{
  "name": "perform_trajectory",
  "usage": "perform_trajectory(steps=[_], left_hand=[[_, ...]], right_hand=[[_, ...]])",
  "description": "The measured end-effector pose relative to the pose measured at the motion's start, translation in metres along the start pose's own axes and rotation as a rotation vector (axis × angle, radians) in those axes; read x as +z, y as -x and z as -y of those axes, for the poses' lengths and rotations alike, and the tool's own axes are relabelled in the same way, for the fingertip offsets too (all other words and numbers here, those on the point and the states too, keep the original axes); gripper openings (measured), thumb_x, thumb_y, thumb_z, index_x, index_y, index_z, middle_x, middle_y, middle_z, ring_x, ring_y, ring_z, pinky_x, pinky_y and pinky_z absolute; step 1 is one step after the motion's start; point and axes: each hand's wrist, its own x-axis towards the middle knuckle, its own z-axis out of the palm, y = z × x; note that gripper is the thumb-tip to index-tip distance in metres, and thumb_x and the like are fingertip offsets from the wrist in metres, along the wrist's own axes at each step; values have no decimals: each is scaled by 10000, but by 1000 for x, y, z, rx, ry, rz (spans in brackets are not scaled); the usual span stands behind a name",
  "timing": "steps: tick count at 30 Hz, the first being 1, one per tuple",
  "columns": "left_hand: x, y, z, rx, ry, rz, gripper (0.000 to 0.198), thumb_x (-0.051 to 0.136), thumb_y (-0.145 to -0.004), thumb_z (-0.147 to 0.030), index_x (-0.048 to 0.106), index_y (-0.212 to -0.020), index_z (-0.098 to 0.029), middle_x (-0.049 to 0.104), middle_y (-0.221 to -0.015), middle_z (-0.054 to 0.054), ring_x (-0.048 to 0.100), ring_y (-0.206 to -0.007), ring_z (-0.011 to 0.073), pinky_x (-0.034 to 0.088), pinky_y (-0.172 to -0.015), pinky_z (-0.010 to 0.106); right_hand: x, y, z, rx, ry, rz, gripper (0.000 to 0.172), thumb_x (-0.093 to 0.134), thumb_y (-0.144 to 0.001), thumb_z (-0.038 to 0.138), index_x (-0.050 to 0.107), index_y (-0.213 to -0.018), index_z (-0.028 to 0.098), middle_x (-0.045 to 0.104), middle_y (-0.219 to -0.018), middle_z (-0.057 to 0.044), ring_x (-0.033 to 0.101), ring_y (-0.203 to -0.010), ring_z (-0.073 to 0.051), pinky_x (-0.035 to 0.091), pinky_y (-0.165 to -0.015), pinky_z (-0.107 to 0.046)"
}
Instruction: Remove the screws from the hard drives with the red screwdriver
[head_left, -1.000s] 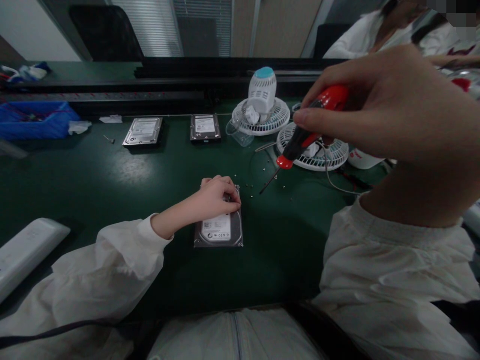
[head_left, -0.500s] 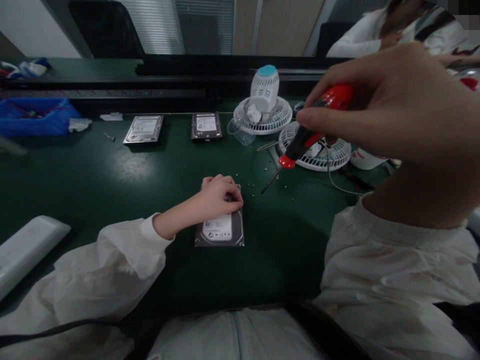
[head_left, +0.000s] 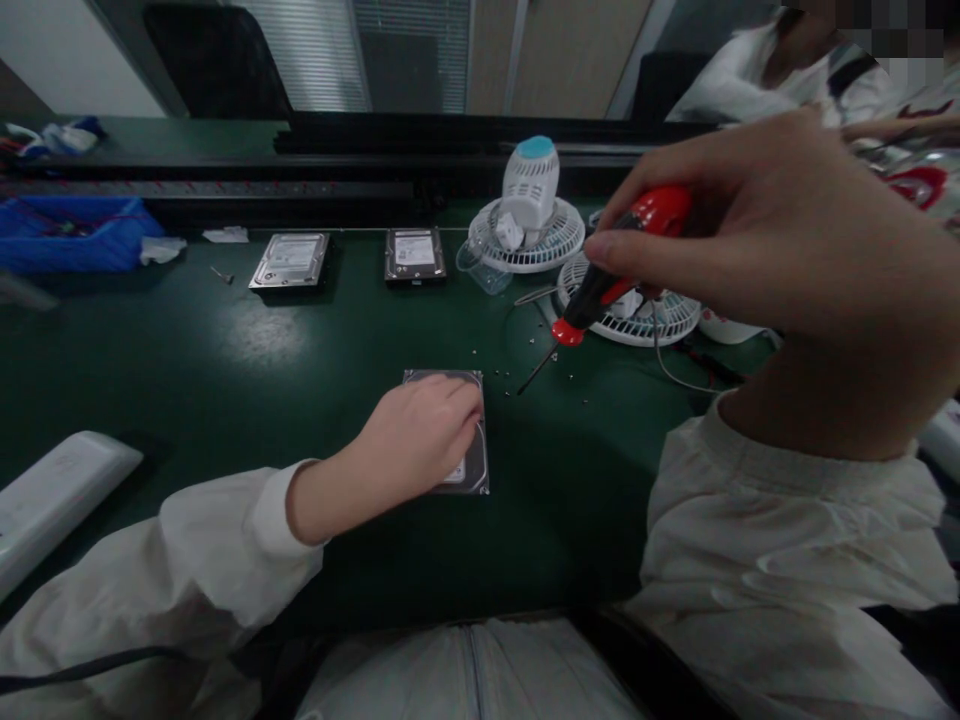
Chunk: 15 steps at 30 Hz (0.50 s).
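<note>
Resting on one hard drive (head_left: 474,462), the left hand (head_left: 424,430) is bent over it, and most of the drive's label is covered. The fingers (head_left: 459,395) of that hand are curled downward; whether anything is pinched between them cannot be told, as their tips are hidden. The drive is laid flat on the green surface (head_left: 570,540), directly in front of the person's body. One red-and-black screwdriver (head_left: 585,300) is gripped by the right hand (head_left: 757,230), its handle being wrapped by the fingers and its thin shaft being slanted down and to the left. Its tip is seen near the small screws (head_left: 571,376), of which about nine can be counted, scattered to the right of the drive; whether the surface is touched by the tip cannot be told.

Three drives are counted in all: a second drive (head_left: 291,262) and a third drive (head_left: 415,255) are set farther back, well apart. Two white fans are placed at the back right, a first fan (head_left: 531,180) and a second fan (head_left: 660,328), the latter partly hidden by the screwdriver and right hand. One clear plastic cup (head_left: 491,278) is lying just beside the first. One blue bin (head_left: 75,255) is kept at the far left.
</note>
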Motion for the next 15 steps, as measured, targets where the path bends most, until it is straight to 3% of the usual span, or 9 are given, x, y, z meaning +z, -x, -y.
perform_trajectory(steps=[2,5,8,15], left_hand=[[1,13,-16,33,-82,62,264,418,-982,-251,665,-939,-165,697,-827,94,642,-689,229,427,-551,337],[11,25,-30,136,-175,104,395,341,-1021,-303,687,-1057,-117,708,-780,119,661,-632,239,409,-490,346],[26,27,-29,185,-231,79,458,344,-1025,-310,622,-1256,-29,737,-877,166,693,-676,261,444,-503,361],[44,26,-20,220,-270,-56,496,396,-1030,-347,596,-1297,20,723,-785,143,664,-601,223,423,-473,326]], right_hand=[[3,-2,2,4,-11,29,299,617,-815,463,695,-817,175,509,-623,-10,415,-578,-116,298,-570,-319],[11,-6,6,-32,-28,72,285,618,-829,451,685,-808,175,505,-643,-8,407,-589,-115,299,-582,-312],[19,-9,11,-89,-29,118,285,606,-845,466,673,-787,195,515,-630,2,415,-573,-119,303,-579,-308],[28,-13,26,-118,61,203,293,569,-868,446,645,-793,173,502,-603,-4,390,-559,-116,281,-578,-296]])
